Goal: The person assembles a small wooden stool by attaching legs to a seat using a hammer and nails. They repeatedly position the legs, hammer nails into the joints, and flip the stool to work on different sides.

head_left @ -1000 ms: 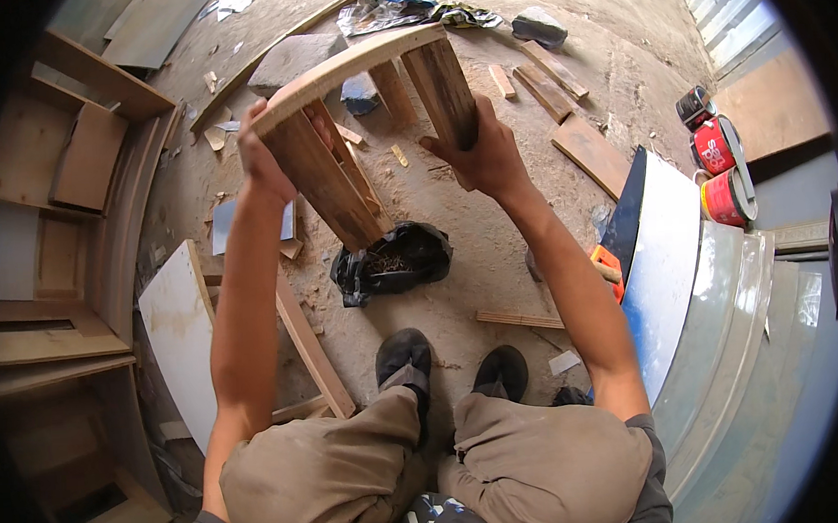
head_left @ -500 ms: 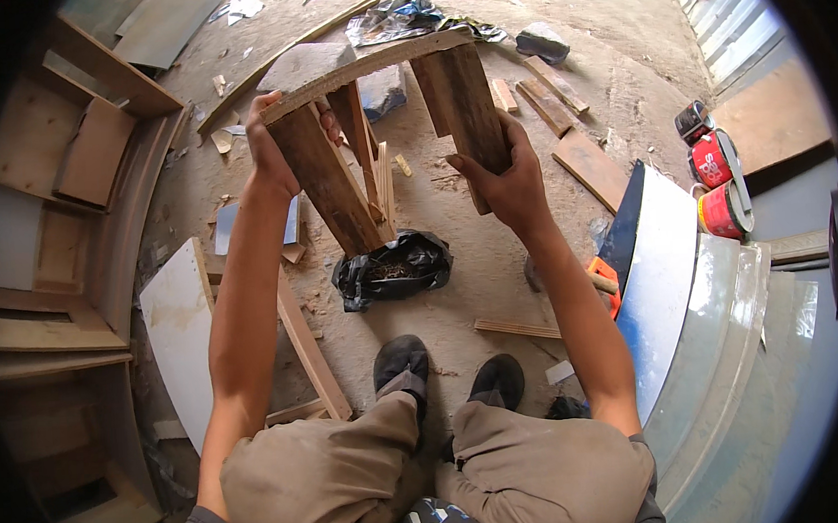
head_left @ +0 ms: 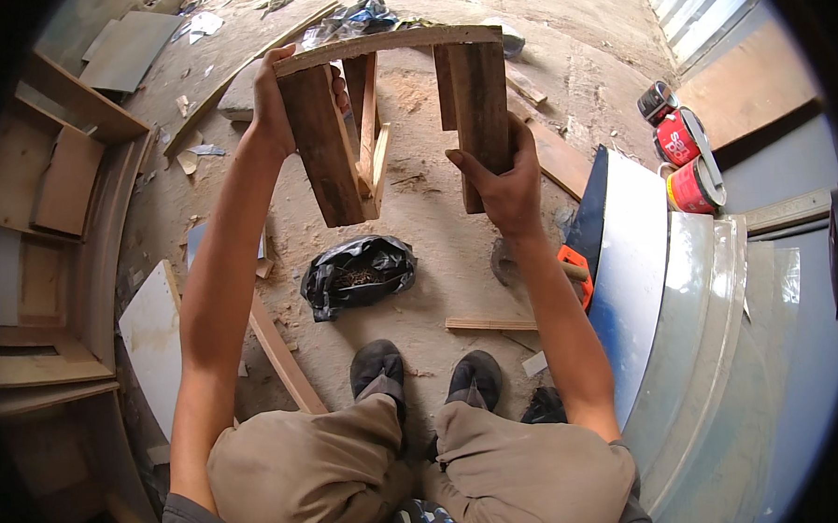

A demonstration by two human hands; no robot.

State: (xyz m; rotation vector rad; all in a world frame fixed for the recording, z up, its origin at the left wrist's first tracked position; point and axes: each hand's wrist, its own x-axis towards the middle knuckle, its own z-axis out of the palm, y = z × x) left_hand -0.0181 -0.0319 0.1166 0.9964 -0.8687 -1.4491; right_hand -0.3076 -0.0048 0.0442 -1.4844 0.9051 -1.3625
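Observation:
Both my hands hold up a small wooden stool frame, with a plank across its top and dark, weathered legs pointing down. My left hand grips its left end, fingers wrapped behind the plank and the left leg. On the other side my right hand clasps the right leg, thumb on its near face. Thin braces show between the left legs. Below the frame, on the ground, lies an open black plastic bag with small brown bits, perhaps nails, inside.
Wooden cabinets line the left side. To the right are a white curved board, glass sheets, red cans and an orange-handled tool. A wood strip lies by my shoes.
The stool frame has gone from tilted to nearly level, and its right end has shifted right in the picture. Both hands keep their hold. The view has shifted slightly.

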